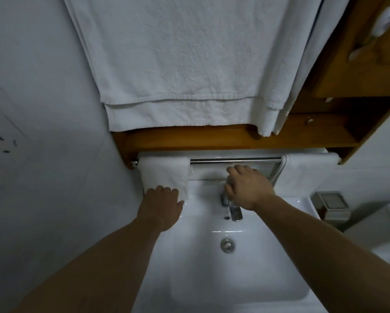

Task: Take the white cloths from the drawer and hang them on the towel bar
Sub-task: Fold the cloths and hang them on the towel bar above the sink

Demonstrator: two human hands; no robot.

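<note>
A steel towel bar [234,159] runs under a wooden shelf above the sink. A folded white cloth [164,171] hangs over the bar's left end. My left hand [161,206] is at that cloth's lower edge, fingers curled onto it. A second white cloth [311,162] hangs over the bar's right end. My right hand [248,188] is just below the bare middle of the bar, above the faucet, palm down with fingers loosely bent and nothing visible in it. No drawer is in view.
A white sink [212,279] with a chrome faucet [233,211] lies below my arms. Large white towels [178,64] hang over the wooden shelf [212,138]. A metal box [331,204] stands at the right. A wall is close on the left.
</note>
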